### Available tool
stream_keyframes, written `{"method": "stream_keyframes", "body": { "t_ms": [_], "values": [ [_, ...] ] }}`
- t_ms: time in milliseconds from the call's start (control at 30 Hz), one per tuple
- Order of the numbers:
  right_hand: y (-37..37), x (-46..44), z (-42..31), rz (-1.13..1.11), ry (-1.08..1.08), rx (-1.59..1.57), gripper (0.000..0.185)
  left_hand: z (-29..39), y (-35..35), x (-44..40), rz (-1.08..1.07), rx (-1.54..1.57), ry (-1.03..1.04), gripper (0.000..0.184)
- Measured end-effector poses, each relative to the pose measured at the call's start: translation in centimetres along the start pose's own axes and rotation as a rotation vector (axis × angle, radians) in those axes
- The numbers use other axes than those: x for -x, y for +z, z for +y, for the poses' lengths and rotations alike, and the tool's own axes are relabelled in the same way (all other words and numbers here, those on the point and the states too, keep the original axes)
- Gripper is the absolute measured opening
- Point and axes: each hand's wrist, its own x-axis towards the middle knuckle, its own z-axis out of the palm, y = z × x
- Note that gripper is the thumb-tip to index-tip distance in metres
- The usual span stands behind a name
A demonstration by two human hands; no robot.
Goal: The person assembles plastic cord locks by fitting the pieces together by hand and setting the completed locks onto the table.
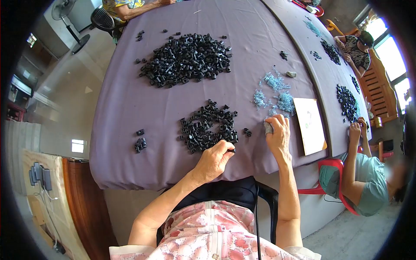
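My left hand [213, 162] pinches a small black plastic part [232, 150] between thumb and fingertips. It is at the near edge of a ring-shaped pile of similar black parts [203, 125]. The fingers of my right hand [279, 135] are closed on a grey stone-like lump [268, 128] resting at the tablecloth. Just beyond that hand lie loose heaps of tiny light-blue pieces [285, 102], which look like small springs. A second grey lump [291, 74] sits past them. Two or so black parts [247, 132] lie between my hands.
A larger heap of black parts [186, 60] covers the far middle of the purple tablecloth [130, 108]. A small cluster [140, 145] lies left. A pale board [310, 125] is at right. Other people sit around the tables, one in a red chair [341, 184].
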Motion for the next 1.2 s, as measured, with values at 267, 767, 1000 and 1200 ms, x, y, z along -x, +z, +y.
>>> {"method": "stream_keyframes", "body": {
  "t_ms": [267, 767, 1000, 1200],
  "values": [
    [-0.2, -0.2, -0.3, -0.059, -0.090, -0.072, 0.024, 0.0, 0.0, 0.1, -0.005, 0.007, 0.007, 0.014],
    [0.1, -1.0, -0.4, -0.059, -0.086, -0.034, 0.024, -0.3, 0.2, 0.1, 0.003, -0.002, 0.025, 0.015],
    [-1.2, -1.7, 0.8, 0.024, -0.142, -0.132, 0.030, -0.2, 0.2, 0.0, 0.019, -0.002, 0.033, 0.014],
    [-7.5, 4.0, 1.4, -0.124, 0.255, -0.080, 0.028, -0.2, 0.3, -0.1, 0.009, -0.002, 0.001, 0.015]
  ]
}}
